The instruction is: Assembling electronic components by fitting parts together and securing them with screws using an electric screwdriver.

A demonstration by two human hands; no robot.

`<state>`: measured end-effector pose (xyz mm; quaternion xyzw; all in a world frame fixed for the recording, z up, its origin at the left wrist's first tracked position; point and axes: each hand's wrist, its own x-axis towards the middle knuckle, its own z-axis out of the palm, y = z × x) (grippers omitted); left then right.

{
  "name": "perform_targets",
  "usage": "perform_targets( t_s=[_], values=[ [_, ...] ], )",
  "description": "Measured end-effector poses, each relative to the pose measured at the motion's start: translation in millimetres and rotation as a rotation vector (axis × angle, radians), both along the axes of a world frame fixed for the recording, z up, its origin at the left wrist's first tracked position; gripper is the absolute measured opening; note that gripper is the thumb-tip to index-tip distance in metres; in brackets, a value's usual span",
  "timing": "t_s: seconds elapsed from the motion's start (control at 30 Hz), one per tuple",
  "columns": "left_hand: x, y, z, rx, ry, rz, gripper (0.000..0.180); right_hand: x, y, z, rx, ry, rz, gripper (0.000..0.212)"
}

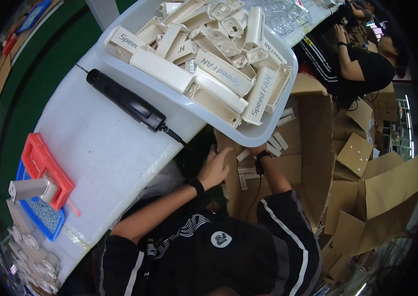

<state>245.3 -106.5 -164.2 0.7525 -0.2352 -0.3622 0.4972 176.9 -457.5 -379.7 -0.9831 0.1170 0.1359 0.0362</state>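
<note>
My left hand (214, 166), with a black band at its wrist, is at the left wall of a deep cardboard box (313, 143). Its fingers look curled round the box's edge. My right hand (262, 149) reaches into the box, partly covered by the rim of a translucent plastic bin (189, 106); its fingers are hidden. Several white plastic pieces (279, 140) lie inside the box near my right hand. The bin above both hands is heaped with cream plastic housings (162, 69), some bearing grey print.
A black electric screwdriver (125, 98) lies on the white table (105, 148), its cable running over the edge. At left, a red fixture (46, 163) holds a white part above a blue tray (46, 217) of small screws. Open cartons (391, 187) and a co-worker (362, 69) are at right.
</note>
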Motion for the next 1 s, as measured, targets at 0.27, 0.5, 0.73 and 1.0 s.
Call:
perform_targets(
  t_s=[0.27,0.5,0.73,1.0],
  values=[
    [22,-33,35,-0.438,-0.187,-0.008,0.059,15,21,31,0.113,0.038,-0.069,0.086],
    [9,-31,62,-0.397,-0.040,-0.167,0.060,-10,-42,8,0.739,-0.163,-0.328,0.087],
    [15,-32,56,-0.356,0.014,-0.183,0.063,5,-19,23,0.660,-0.189,-0.262,0.084],
    [12,-42,58,-0.399,-0.036,-0.160,0.061,9,-32,54,0.630,-0.271,-0.113,0.066]
  ],
)
